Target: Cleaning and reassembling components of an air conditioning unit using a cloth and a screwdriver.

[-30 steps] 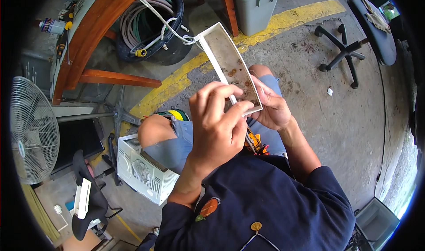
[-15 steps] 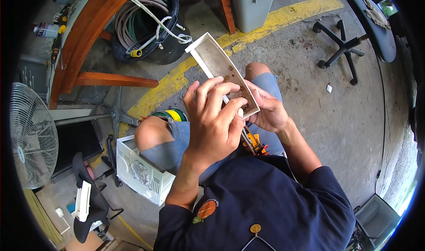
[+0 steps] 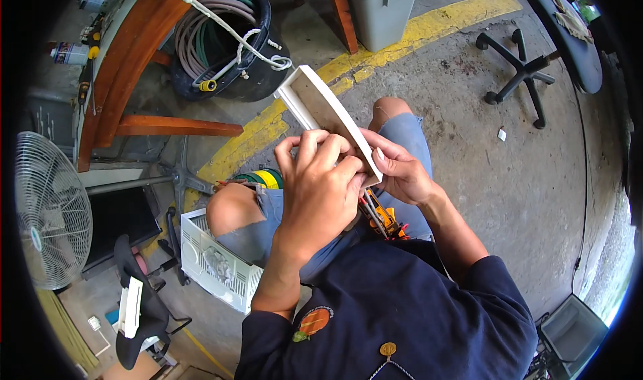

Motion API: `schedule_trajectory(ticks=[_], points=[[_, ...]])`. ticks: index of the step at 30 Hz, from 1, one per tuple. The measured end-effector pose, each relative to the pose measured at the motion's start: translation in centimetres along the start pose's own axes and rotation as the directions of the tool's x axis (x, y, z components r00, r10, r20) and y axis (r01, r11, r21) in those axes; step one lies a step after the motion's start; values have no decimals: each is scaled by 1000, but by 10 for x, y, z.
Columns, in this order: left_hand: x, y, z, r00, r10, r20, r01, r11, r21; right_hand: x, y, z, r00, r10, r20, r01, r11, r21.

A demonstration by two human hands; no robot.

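Note:
A long, shallow white plastic tray (image 3: 325,102) with dirt inside is held over my lap, tilted toward its open left side. My left hand (image 3: 318,185) has its fingers curled over the tray's near end, their tips hidden inside it. My right hand (image 3: 402,169) grips the same end from the right, thumb on the outer wall. Below the hands, yellow-orange and black tools (image 3: 383,219) lie between my thighs. A white vented appliance casing (image 3: 214,263) sits beside my left knee.
At the left are a standing fan (image 3: 53,209), wooden frame (image 3: 181,125), dark screen (image 3: 124,216) and black chair (image 3: 144,309). Ahead are a hose-filled tub (image 3: 231,85) and grey bin (image 3: 382,15). At the right are an office chair (image 3: 566,38) and grey container (image 3: 573,330).
The tray has tipped leftward, hiding much of its inside, and its far end has moved down and left. The fingers of my left hand have curled further over the near end.

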State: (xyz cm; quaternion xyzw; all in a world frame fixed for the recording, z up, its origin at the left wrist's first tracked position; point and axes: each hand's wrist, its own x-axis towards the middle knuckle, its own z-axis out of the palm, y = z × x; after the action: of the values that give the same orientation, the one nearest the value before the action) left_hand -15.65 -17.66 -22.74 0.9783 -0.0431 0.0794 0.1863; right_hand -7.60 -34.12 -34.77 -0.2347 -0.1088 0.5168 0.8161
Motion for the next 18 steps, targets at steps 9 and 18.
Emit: schedule_trajectory(ticks=[9, 18], points=[[-8, -11, 17, 967, -84, -239, 13, 959, -283, 0, 3, -8, 1000, 4, 2, -4, 992, 125], [-17, -24, 19, 939, -220, -263, 22, 804, -594, -2, 3, -8, 1000, 17, -6, -16, 992, 129]])
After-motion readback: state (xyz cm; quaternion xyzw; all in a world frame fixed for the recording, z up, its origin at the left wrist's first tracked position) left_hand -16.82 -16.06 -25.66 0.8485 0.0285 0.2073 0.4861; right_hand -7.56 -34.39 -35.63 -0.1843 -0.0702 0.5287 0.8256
